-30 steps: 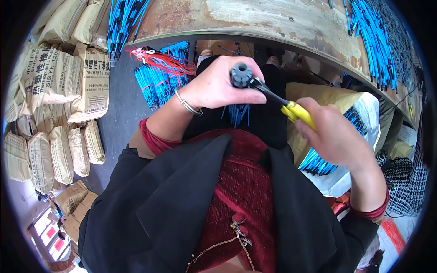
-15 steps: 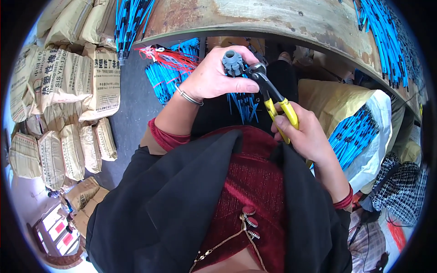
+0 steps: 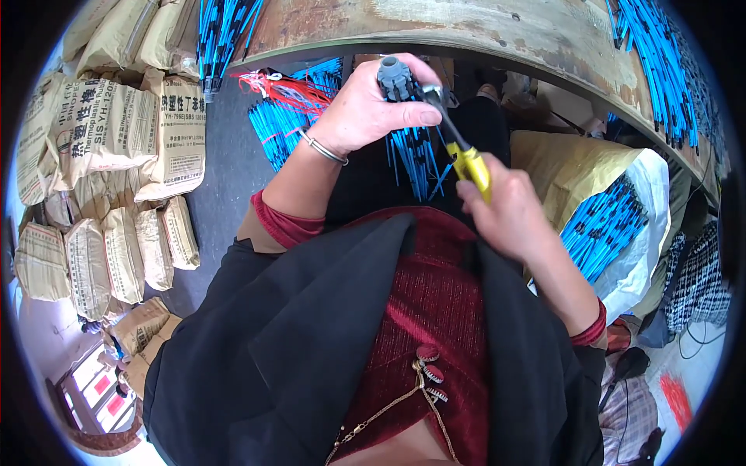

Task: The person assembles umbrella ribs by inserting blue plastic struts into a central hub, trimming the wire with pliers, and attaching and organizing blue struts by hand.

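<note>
My left hand (image 3: pixel 365 113) is wrapped round a grey ribbed part (image 3: pixel 395 80) with a round, hollow end facing up. Blue sticks with black pieces (image 3: pixel 416 159) hang below that hand, and whether they join the grey part is hidden. My right hand (image 3: pixel 509 206) grips yellow-handled pliers (image 3: pixel 475 172), their handles squeezed close together. The dark jaws reach to the right side of the grey part, beside my left thumb. What lies between the jaws cannot be made out.
A worn wooden table (image 3: pixel 435 27) runs across the top, with blue sticks (image 3: pixel 664 85) overhanging its edge. Brown paper sacks (image 3: pixel 109 128) are stacked at left. Red ties (image 3: pixel 287 97) lie over blue bundles (image 3: pixel 272 132). A large sack (image 3: pixel 645 202) of blue sticks (image 3: pixel 602 229) stands at right.
The pliers' yellow handles have come together, and my right hand has rolled over so its back shows more. My left hand still holds the grey part, tilted slightly, in nearly the same place.
</note>
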Tool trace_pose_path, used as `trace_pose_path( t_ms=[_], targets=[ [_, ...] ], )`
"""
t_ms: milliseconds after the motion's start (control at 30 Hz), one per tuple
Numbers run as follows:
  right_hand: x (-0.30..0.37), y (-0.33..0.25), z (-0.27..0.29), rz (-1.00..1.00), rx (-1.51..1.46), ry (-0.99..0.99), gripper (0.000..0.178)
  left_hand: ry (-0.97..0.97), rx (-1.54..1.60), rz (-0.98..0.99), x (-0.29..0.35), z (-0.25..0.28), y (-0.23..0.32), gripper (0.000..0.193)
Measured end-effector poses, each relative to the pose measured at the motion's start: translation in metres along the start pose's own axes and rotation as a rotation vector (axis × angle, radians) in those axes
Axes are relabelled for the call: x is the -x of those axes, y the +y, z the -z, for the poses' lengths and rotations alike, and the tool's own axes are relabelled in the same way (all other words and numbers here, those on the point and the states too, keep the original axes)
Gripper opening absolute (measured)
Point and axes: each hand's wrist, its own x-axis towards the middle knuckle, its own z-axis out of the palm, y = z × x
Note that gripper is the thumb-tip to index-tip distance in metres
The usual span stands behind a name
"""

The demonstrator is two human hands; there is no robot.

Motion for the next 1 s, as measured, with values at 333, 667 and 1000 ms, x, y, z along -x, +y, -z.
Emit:
trace_pose_path(
  t_ms=[333,667,1000],
  targets=[
    [-0.078,-0.018,0.111,-0.106,0.877,0.504,0.037,0.098,0.328,-0.182,0.009,-0.013,-0.009,0.030],
    [-0.028,0.010,0.070,0.408,-0.261,0.558,0.029,0.225,0.207,-0.323,0.034,0.038,0.021,0.020],
    [0.001,0.050,-0.005,0.324,-0.688,0.522,0.073,0.319,0.891,-0.626,0.033,0.057,0.042,0.023]
  ],
)
